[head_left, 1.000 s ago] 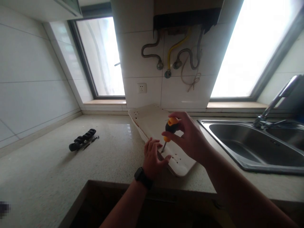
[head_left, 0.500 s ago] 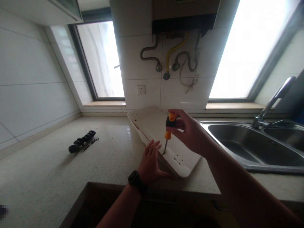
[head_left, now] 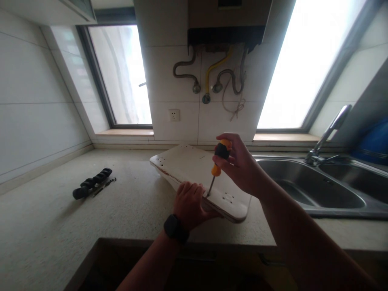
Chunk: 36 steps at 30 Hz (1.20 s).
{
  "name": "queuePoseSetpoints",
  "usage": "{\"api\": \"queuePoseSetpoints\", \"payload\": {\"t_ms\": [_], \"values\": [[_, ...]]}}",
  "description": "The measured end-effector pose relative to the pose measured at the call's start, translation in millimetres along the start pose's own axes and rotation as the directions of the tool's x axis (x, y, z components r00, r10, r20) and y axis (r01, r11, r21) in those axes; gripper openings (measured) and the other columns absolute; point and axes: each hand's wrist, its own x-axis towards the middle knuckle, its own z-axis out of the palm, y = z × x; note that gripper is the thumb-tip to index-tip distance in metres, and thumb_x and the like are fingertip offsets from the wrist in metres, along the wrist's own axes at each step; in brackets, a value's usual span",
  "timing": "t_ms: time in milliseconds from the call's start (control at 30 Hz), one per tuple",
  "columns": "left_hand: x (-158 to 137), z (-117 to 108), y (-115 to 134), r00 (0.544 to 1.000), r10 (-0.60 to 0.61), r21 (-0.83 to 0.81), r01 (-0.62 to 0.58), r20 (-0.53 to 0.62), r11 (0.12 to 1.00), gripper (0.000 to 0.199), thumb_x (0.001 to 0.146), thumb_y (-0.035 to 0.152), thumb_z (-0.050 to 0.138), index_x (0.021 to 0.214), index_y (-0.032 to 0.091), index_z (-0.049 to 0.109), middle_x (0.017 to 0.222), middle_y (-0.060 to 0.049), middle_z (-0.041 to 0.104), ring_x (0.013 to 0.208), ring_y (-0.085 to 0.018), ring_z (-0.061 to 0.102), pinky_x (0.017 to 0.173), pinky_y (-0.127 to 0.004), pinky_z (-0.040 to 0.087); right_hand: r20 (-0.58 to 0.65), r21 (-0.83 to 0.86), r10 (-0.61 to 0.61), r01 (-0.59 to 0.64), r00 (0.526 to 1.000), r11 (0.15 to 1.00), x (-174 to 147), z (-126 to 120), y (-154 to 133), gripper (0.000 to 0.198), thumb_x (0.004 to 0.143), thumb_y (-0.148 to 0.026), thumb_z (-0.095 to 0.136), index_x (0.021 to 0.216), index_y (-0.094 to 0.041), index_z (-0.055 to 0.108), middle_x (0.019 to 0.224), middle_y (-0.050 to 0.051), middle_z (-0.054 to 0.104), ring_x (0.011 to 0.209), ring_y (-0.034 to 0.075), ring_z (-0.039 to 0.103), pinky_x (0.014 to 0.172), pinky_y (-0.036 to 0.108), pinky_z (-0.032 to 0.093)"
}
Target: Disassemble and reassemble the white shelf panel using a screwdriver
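A white board [head_left: 188, 165] with rounded corners and groups of small holes lies slanted on the counter, its near end raised a little. My left hand [head_left: 189, 202], with a black watch on the wrist, is closed on the board's near left edge: fingers curled over the top, thumb along the underside. Wrapped round the yellow and black handle of a screwdriver [head_left: 222, 150] are the fingers of my right hand [head_left: 239, 161]. The screwdriver leans slightly, its tip at a spot near the board's edge, right beside my left fingers. Whether a screw sits under the tip cannot be made out.
On the left of the speckled counter [head_left: 130, 202] lie a black ribbed object [head_left: 92, 184] and small dark pieces. A steel sink [head_left: 303, 182] with a faucet [head_left: 329, 135] is at the right. Pipes [head_left: 184, 75] and a socket [head_left: 174, 115] are on the back wall.
The board's near end has lifted and tilted. My left fingers have curled from stretched out to gripping its edge. The screwdriver tip stays near the same spot; the camera view has shifted.
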Motion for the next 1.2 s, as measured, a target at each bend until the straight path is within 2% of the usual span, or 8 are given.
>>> {"api": "queuePoseSetpoints", "payload": {"t_ms": [167, 300, 433, 567, 733, 833, 1000, 1200], "values": [[0.7, 0.0, 23.2, 0.999, 0.005, 0.039, -0.006, 0.036, 0.999, 0.072, 0.064, 0.088, 0.061, 0.087, 0.02, 0.061, 0.086, -0.01, 0.066, 0.089, -0.031, 0.058, 0.088, -0.048, 0.04, 0.03, -0.076, -0.02, 0.022, 0.999, 0.997, -0.6, -8.3, -7.8, 0.048, 0.083, -0.036, 0.075, 0.128, -0.029, 0.058, 0.108, 0.005, 0.059, 0.079, 0.016, 0.061, 0.067, 0.033, 0.057], [-1.0, -2.9, 41.5, 0.993, -0.102, 0.035, 0.1, 0.054, 0.994, 0.076, 0.058, 0.09, 0.063, 0.086, 0.019, 0.062, 0.088, -0.011, 0.064, 0.091, -0.033, 0.057, 0.089, -0.051, 0.039, 0.033, 0.002, 0.015, -0.015, 0.999, 1.0, -3.8, -20.3, -6.8, 0.051, 0.084, -0.03, 0.073, 0.131, -0.029, 0.055, 0.108, 0.005, 0.06, 0.082, 0.016, 0.064, 0.068, 0.033, 0.058], [9.9, -18.1, 43.0, 0.981, -0.111, -0.243, 0.148, 0.157, 0.959, 0.08, 0.066, 0.082, 0.066, 0.116, 0.02, 0.065, 0.114, -0.013, 0.066, 0.108, -0.034, 0.057, 0.099, -0.052, 0.038, 0.06, 0.08, 0.031, -0.036, 0.998, 0.996, -4.0, -32.0, -2.9, 0.05, 0.084, -0.022, 0.068, 0.131, -0.026, 0.053, 0.115, 0.007, 0.062, 0.092, 0.019, 0.067, 0.079, 0.037, 0.059], [34.4, -29.0, 30.7, 0.935, -0.073, -0.669, 0.302, 0.347, 0.679, 0.044, 0.097, 0.049, 0.054, 0.132, 0.024, 0.062, 0.13, -0.009, 0.067, 0.119, -0.025, 0.061, 0.103, -0.041, 0.044, 0.105, 0.237, 0.038, -0.062, 0.994, 0.97, -1.1, -34.4, -0.3, 0.052, 0.079, -0.011, 0.061, 0.129, -0.023, 0.051, 0.122, 0.01, 0.064, 0.101, 0.021, 0.068, 0.089, 0.042, 0.058], [55.8, -23.8, 19.9, 0.893, -0.059, -0.789, 0.424, 0.446, 0.444, 0.024, 0.091, 0.036, 0.067, 0.102, 0.017, 0.077, 0.103, -0.008, 0.078, 0.102, -0.025, 0.07, 0.099, -0.039, 0.049, 0.13, 0.359, 0.06, -0.103, 0.99, 0.928, 2.5, -32.6, -0.8, 0.047, 0.078, -0.011, 0.056, 0.123, -0.023, 0.052, 0.121, 0.008, 0.064, 0.1, 0.02, 0.069, 0.092, 0.042, 0.056], [56.3, -19.8, 19.3, 0.881, -0.068, -0.813, 0.46, 0.468, 0.358, 0.022, 0.088, 0.034, 0.07, 0.098, 0.015, 0.075, 0.095, -0.009, 0.078, 0.093, -0.023, 0.071, 0.093, -0.038, 0.051, 0.109, 0.233, 0.05, -0.075, 0.993, 0.969, 3.1, -32.6, -4.3, 0.039, 0.085, -0.022, 0.061, 0.123, -0.025, 0.056, 0.113, 0.006, 0.063, 0.094, 0.018, 0.066, 0.085, 0.039, 0.056], [53.3, -13.7, 19.8, 0.883, -0.127, -0.806, 0.465, 0.451, 0.366, 0.025, 0.081, 0.036, 0.077, 0.09, 0.014, 0.069, 0.086, -0.007, 0.073, 0.081, -0.019, 0.067, 0.08, -0.032, 0.051, 0.056, -0.023, -0.01, 0.011, 0.998, 1.0, 1.5, -32.4, -8.8, 0.041, 0.085, -0.035, 0.071, 0.124, -0.026, 0.061, 0.101, 0.004, 0.06, 0.082, 0.015, 0.059, 0.076, 0.034, 0.054], [55.1, -13.3, 17.7, 0.892, -0.114, -0.804, 0.446, 0.438, 0.395, 0.032, 0.082, 0.038, 0.077, 0.101, 0.014, 0.068, 0.089, -0.006, 0.072, 0.081, -0.017, 0.066, 0.077, -0.031, 0.051, 0.072, 0.153, 0.019, -0.029, 0.997, 0.988, 0.2, -32.7, -4.2, 0.053, 0.083, -0.02, 0.066, 0.133, -0.025, 0.049, 0.115, 0.007, 0.062, 0.096, 0.019, 0.066, 0.085, 0.039, 0.058]]}}
